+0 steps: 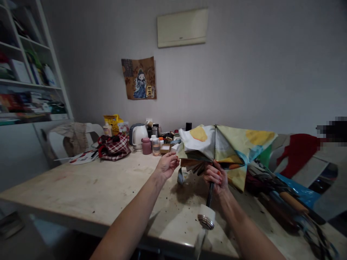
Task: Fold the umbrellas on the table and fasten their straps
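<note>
Folding umbrella point(214, 148), one, held above the tabletop point(108, 187); white handle point(206, 216) with ringed silver end, lowest and nearest, pale strap point(200, 242) hanging from it. Right hand point(217, 178), fingers wrapped round the dark shaft point(209, 196) under the canopy point(231, 141). Left hand point(168, 165), fingertips drawn together at the canopy's left edge; whether they pinch cloth cannot be told. Canopy in white and yellow panels, partly spread, slack and creased. Handling note, by judgement: shaft best held steady in the right hand, panels worked singly by the edge with the left, light fingers, no sideways strain on the ribs. Right of these, a heap of closed umbrellas point(282, 204), best kept clear of loose cloth. Farther: pink jar point(146, 146), white kettle point(138, 137), checked bag point(116, 146). Rear wall: illustrated poster point(139, 77).
</note>
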`<state>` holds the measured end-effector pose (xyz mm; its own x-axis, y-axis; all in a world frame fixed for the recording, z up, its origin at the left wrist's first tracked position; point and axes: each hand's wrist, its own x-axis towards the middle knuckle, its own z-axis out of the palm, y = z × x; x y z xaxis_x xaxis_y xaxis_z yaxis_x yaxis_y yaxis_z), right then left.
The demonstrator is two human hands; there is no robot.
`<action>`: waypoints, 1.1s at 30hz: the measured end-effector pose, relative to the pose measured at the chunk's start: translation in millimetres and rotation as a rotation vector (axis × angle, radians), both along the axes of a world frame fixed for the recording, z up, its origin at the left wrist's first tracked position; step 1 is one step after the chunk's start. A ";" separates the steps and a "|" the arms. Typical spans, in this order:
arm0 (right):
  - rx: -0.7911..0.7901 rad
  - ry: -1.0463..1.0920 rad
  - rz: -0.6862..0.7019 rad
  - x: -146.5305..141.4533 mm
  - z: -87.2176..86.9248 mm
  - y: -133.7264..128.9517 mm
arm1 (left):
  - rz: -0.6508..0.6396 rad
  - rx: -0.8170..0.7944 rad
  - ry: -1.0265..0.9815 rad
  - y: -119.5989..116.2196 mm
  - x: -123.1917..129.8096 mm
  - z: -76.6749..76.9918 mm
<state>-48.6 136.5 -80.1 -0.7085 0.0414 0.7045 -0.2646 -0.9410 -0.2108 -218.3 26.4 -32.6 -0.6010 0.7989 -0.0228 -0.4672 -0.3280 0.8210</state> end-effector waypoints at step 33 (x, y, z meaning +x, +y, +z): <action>-0.111 0.151 0.082 17.0 10.5 11.5 | 0.760 0.113 1.497 26.4 -20.4 -47.2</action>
